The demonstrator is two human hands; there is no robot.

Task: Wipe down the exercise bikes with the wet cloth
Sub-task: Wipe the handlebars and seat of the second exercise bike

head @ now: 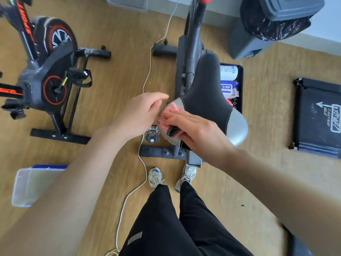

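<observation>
A grey exercise bike [191, 45] stands in front of me, its black and silver saddle [208, 97] pointing away. A pink cloth [170, 111] with a black dotted patch lies on the saddle's left rear corner. My right hand [195, 132] presses flat on the cloth, fingers spread over it. My left hand [142, 111] sits just left of the saddle, its fingertips touching the cloth's edge. A second bike [48, 71], black with red trim, stands at the left.
A white cable [145, 85] runs along the floor left of the grey bike. A black tray [239, 84] with wipes and a bottle lies right of it. A lidded bin [267, 28] stands behind, a clear plastic box [31, 185] at left, a black treadmill deck [319, 115] at right.
</observation>
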